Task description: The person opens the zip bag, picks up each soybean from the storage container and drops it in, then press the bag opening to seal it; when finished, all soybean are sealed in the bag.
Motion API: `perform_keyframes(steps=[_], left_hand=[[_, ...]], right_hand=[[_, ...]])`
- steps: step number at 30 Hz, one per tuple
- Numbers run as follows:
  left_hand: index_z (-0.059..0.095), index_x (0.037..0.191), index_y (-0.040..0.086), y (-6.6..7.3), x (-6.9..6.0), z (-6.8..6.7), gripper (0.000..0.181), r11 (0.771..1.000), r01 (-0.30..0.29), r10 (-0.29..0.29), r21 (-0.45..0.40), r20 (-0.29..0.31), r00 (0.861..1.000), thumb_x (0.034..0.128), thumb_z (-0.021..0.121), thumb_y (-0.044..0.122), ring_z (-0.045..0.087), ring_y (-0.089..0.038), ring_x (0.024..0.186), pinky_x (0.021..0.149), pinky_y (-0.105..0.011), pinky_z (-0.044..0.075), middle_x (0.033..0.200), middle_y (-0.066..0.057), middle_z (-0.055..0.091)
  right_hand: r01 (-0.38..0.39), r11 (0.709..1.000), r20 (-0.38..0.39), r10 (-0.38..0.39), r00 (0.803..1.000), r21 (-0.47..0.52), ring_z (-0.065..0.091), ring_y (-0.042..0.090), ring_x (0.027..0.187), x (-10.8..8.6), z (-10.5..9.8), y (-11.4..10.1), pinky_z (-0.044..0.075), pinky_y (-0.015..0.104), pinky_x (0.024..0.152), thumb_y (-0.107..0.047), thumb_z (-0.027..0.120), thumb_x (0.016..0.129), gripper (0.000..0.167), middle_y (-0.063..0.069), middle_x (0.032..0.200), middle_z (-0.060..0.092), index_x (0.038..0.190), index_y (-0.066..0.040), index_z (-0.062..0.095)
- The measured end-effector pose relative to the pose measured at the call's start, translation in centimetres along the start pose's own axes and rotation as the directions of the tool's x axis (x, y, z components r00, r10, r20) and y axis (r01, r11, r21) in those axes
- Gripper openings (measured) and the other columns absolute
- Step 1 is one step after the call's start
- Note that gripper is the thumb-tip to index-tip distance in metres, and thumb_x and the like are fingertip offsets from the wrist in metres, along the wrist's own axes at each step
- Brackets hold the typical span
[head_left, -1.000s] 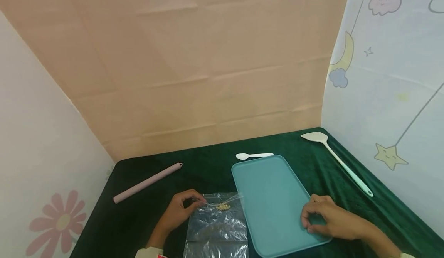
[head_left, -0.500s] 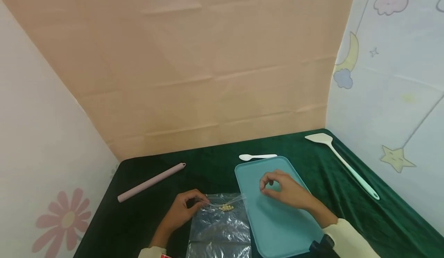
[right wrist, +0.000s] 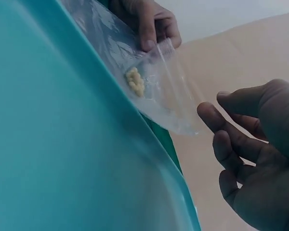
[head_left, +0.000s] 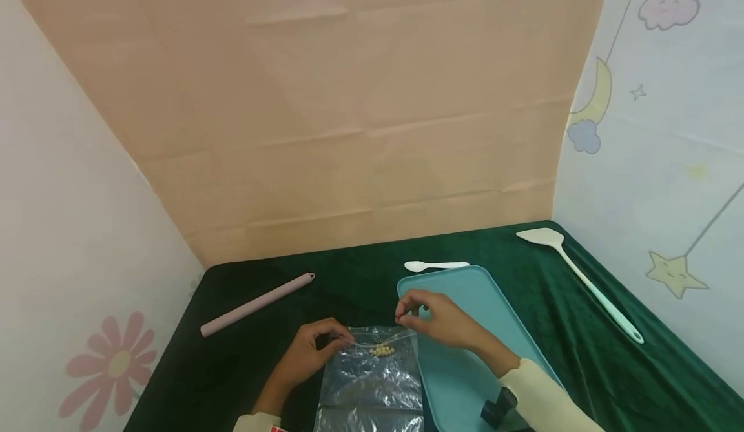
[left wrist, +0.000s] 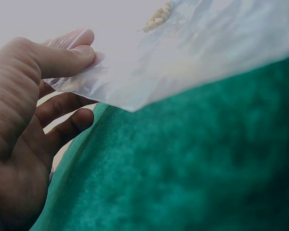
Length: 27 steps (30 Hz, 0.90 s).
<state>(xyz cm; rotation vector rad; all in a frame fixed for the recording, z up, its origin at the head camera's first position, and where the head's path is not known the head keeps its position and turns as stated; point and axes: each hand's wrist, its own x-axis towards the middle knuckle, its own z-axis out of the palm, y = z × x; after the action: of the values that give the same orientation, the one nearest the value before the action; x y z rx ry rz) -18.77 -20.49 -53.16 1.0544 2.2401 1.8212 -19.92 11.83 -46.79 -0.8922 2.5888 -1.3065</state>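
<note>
A clear zip-lock bag [head_left: 372,383] lies on the table, its mouth standing partly apart. Inside, near the mouth, is a small heap of pale yellow beans [head_left: 382,350]. My left hand [head_left: 305,354] pinches the bag's left top corner between thumb and forefinger, as the left wrist view also shows. Just off the opposite top corner hovers my right hand [head_left: 438,321], above the tray's edge. In the right wrist view its fingers [right wrist: 209,115] bend loosely, thumb and forefinger slightly apart, and I see nothing between them. A blue-green tray [head_left: 456,387] lies right of the bag.
Behind the tray lies a small white spoon [head_left: 436,266]. A long pale spatula [head_left: 593,290] rests at the right, a pink rolling-pin-like rod [head_left: 256,304] at the left. Green cloth [head_left: 349,277] covers the table, with hanging sheets on three sides.
My right hand has travelled left from the tray's right edge, across the tray, to beside the bag's top right corner. My left hand keeps its pinch on the bag.
</note>
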Motion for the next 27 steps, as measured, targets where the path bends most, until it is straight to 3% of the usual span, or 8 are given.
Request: perform_keyframes(steps=[3, 7, 11, 16, 20, 25, 27], left_hand=[[0.072, 0.109, 0.011, -0.1, -0.1, 0.0, 0.016, 1.0, 0.0, 0.0, -0.002, 0.003, 1.0, 0.0963, 0.066, 0.003, 0.067, -0.028, 0.087, 0.07, -0.033, 0.053, 0.102, -0.007, 0.071], [0.072, 0.109, 0.011, -0.1, 0.0, -0.1, 0.017, 1.0, -0.001, 0.001, -0.005, 0.004, 1.0, 0.0963, 0.065, 0.003, 0.067, -0.027, 0.087, 0.069, -0.033, 0.053, 0.102, -0.007, 0.071], [0.072, 0.109, 0.01, -0.2, 0.0, -0.1, 0.016, 1.0, -0.005, 0.005, -0.014, 0.005, 1.0, 0.0963, 0.065, 0.002, 0.067, -0.026, 0.087, 0.07, -0.033, 0.053, 0.103, -0.007, 0.071], [0.071, 0.111, 0.008, -0.4, 0.0, -0.2, 0.017, 1.0, -0.011, 0.011, -0.022, 0.001, 1.0, 0.0968, 0.064, 0.0, 0.067, -0.027, 0.087, 0.069, -0.034, 0.054, 0.105, -0.009, 0.071], [0.07, 0.11, 0.01, -0.7, 0.0, -0.5, 0.019, 0.999, -0.037, 0.038, 0.035, -0.026, 0.999, 0.0957, 0.065, -0.001, 0.064, -0.022, 0.086, 0.069, -0.032, 0.052, 0.106, -0.007, 0.069], [0.07, 0.108, 0.01, -1.4, 0.1, -0.7, 0.024, 0.986, -0.099, 0.111, 0.131, -0.083, 0.99, 0.0942, 0.063, -0.008, 0.058, -0.02, 0.096, 0.073, -0.033, 0.051, 0.109, -0.01, 0.06], [0.07, 0.108, 0.011, -1.5, -0.1, -0.7, 0.025, 0.986, -0.09, 0.105, 0.143, -0.098, 0.99, 0.0955, 0.06, -0.008, 0.056, -0.02, 0.099, 0.074, -0.033, 0.051, 0.11, -0.009, 0.057]], right_hand=[[0.014, 1.0, 0.025, -0.014, 1.0, -0.008, 0.059, 0.009, 0.092, -0.3, -0.4, 0.5, 0.047, 0.039, 0.082, -0.033, 0.064, 0.1, 0.01, -0.016, 0.106, 0.066, 0.109, -0.03, 0.066], [0.062, 0.997, 0.118, -0.057, 0.991, -0.038, 0.058, 0.015, 0.098, -0.5, -0.7, 0.9, 0.048, 0.041, 0.085, -0.028, 0.066, 0.099, 0.016, -0.012, 0.113, 0.062, 0.115, -0.027, 0.065], [0.084, 0.993, 0.179, -0.068, 0.982, -0.088, 0.059, 0.018, 0.1, -0.6, -0.5, 1.0, 0.05, 0.038, 0.086, -0.025, 0.067, 0.098, 0.016, -0.011, 0.112, 0.06, 0.114, -0.025, 0.066], [0.088, 0.99, 0.168, -0.069, 0.983, -0.109, 0.06, 0.007, 0.097, -0.4, -0.1, 1.1, 0.051, 0.033, 0.085, -0.026, 0.067, 0.099, 0.008, -0.016, 0.103, 0.062, 0.106, -0.025, 0.065], [0.087, 0.992, 0.138, -0.074, 0.988, -0.092, 0.061, 0.004, 0.092, -0.2, 0.0, 1.1, 0.052, 0.031, 0.081, -0.025, 0.066, 0.099, 0.005, -0.015, 0.098, 0.064, 0.104, -0.023, 0.066], [0.065, 0.995, 0.108, -0.057, 0.993, -0.071, 0.062, 0.004, 0.091, -0.1, 0.1, 1.0, 0.052, 0.03, 0.081, -0.021, 0.067, 0.099, 0.013, -0.01, 0.1, 0.065, 0.111, -0.02, 0.063], [0.052, 0.997, 0.105, -0.046, 0.993, -0.062, 0.062, 0.004, 0.091, -0.1, 0.2, 1.0, 0.052, 0.03, 0.081, -0.019, 0.067, 0.099, 0.018, -0.01, 0.1, 0.065, 0.116, -0.017, 0.061]])
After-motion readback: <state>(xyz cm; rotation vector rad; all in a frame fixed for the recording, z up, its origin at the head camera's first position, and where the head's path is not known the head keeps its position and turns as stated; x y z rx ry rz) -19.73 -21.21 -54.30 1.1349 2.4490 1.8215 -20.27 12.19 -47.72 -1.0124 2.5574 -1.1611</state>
